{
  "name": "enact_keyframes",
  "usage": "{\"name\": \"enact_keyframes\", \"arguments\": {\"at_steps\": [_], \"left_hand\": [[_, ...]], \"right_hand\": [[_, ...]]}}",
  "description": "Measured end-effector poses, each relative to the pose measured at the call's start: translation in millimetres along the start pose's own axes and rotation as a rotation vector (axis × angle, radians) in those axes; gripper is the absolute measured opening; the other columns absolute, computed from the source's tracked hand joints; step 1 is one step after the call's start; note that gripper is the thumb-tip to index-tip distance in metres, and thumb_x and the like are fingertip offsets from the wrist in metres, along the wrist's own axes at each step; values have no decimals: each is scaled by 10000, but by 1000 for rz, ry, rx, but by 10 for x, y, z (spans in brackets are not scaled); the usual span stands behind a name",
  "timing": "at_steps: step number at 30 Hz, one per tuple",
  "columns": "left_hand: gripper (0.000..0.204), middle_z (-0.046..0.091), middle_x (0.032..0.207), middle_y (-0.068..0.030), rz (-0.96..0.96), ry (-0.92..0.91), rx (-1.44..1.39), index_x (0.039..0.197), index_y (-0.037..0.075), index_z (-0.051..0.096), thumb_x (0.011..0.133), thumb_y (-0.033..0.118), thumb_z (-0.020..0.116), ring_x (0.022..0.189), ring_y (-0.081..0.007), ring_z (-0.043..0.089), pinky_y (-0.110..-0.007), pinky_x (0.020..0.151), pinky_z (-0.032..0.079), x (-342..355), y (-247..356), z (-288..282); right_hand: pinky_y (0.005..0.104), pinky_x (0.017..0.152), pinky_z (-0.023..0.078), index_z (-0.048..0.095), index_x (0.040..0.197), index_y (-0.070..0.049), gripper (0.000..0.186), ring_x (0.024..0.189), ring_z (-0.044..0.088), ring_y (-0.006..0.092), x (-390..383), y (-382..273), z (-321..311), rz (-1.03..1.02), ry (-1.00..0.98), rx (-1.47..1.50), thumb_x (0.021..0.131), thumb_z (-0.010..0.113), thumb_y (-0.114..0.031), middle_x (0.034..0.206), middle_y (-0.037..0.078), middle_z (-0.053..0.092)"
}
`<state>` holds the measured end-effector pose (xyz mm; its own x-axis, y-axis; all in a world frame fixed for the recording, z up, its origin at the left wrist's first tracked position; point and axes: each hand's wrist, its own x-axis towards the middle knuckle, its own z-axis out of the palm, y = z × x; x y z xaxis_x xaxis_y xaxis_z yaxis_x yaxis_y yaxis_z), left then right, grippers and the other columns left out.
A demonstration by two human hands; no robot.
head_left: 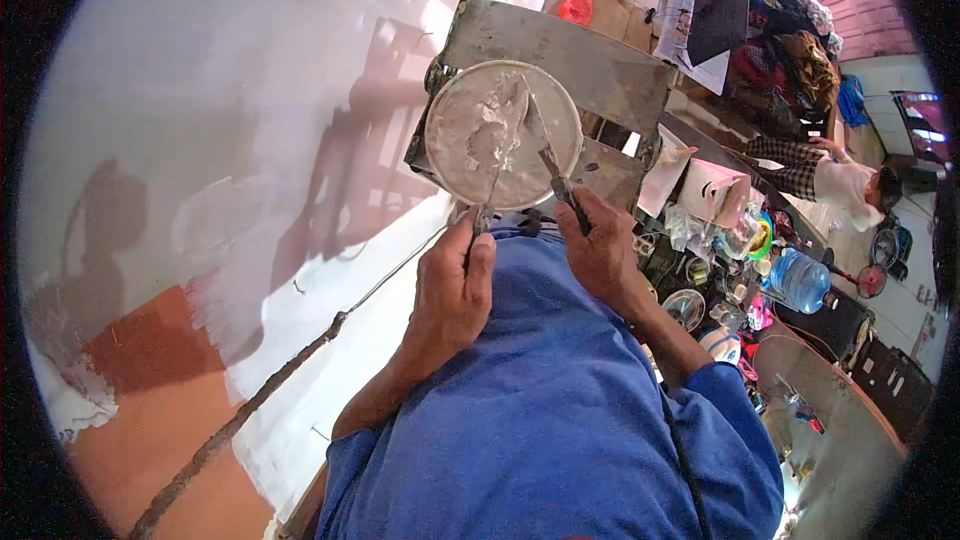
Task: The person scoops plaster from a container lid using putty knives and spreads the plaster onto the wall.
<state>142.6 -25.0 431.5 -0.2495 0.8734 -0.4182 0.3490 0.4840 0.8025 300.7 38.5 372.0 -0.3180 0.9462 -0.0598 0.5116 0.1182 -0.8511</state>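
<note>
A round pale bucket (436, 166) of greyish-white wall putty (487, 147) sits in front of me. My left hand (450, 272) is closed around the handle of a putty knife (489, 202), whose front end reaches into the bucket; its blade is hard to make out against the putty. In my right hand (604, 245) I grip a second putty knife (549, 157). That blade points up and to the left over the putty, its tip near the middle of the bucket. Both knives look smeared with dried putty.
The bucket rests on a worn grey board stand (560, 45). A partly coated wall (230, 120) with a bare orange patch rises on my left. At right lie household clutter, a blue water jug (797, 280) and a cardboard box (714, 190). Another person (845, 183) stands farther off.
</note>
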Motion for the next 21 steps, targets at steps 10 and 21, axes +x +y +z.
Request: {"name": "enact_keyframes", "arguments": {"at_steps": [10,21], "left_hand": [[245,516,785,-274,62,11,57,943,-68,484,885,151,390,731,-406,522,-436,651,403,31,-81,124],[257,438,561,-11,-187,-25,-327,878,19,527,896,243,402,440,-57,387,-202,370,322,48,-72,-90]], "right_hand": [[427,567,437,534,825,36,124,652,563,391,-143,-166,-117,47,-188,-15,810,511,-86,732,237,559],[365,642,473,549,906,5,193,729,599,319,-283,-270,-424,138,-154,53,774,591,-130,804,179,589]]}}
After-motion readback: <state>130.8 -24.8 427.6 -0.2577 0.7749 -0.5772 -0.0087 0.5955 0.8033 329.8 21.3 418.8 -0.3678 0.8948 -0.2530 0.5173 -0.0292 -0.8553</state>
